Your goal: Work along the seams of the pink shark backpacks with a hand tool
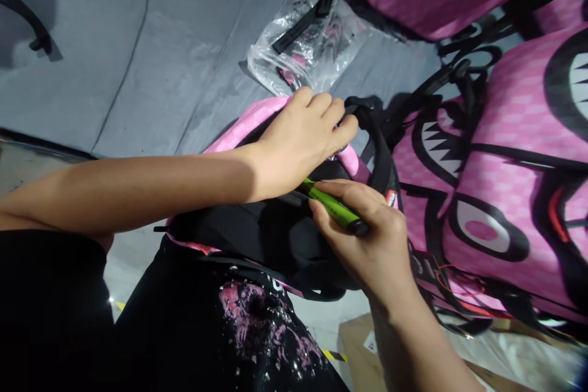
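Observation:
A black-and-pink backpack (275, 220) lies at the table's edge against my lap, its black side facing up. My left hand (307, 135) reaches across it with fingers curled down over its pink-edged top, gripping it there; the fingertips are partly hidden. In my right hand (367, 220), closed between thumb and fingers, is a slim green tool with a black end (337, 208). Its front tip goes out of sight beneath my left hand, against the black fabric. Whether it is a marker or a cutter does not show.
Pink checked backpacks (514, 153) with shark-mouth prints are heaped on the right, their black straps hanging loose. A crumpled clear plastic bag (303, 43) lies beyond my left hand on the grey covered table (184, 30). A cardboard box (358, 343) stands below right.

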Demonstrator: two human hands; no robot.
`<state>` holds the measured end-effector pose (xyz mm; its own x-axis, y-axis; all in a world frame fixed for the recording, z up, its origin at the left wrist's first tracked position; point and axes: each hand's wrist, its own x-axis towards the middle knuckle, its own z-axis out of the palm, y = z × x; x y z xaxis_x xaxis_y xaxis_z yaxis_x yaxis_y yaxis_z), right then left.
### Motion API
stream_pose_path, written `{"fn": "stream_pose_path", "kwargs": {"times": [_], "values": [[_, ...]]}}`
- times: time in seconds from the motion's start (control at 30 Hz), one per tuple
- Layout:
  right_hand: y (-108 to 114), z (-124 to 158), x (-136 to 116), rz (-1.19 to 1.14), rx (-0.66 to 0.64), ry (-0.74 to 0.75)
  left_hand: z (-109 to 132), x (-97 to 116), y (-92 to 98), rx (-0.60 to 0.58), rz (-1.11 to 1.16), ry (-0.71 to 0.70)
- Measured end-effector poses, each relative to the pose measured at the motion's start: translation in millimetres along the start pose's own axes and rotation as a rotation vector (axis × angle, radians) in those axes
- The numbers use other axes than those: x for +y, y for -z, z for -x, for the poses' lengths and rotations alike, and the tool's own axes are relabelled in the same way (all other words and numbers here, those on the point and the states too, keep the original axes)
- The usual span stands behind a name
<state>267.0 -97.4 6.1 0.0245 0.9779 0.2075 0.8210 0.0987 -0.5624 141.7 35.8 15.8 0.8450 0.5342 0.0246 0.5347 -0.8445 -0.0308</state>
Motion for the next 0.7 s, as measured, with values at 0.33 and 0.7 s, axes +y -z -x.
{"fn": "stream_pose_path", "kwargs": {"times": [0.33,0.7], "values": [[-2.4,-0.4,-9.4,-0.020,-0.047,-0.055,3.0,-0.9,6.6,-0.011,0.091,-0.021],[6.1,-1.4,-0.4,-0.094,-0.112,-0.025,5.0,-1.6,7.4,-0.001,-0.025,-0.050]]}}
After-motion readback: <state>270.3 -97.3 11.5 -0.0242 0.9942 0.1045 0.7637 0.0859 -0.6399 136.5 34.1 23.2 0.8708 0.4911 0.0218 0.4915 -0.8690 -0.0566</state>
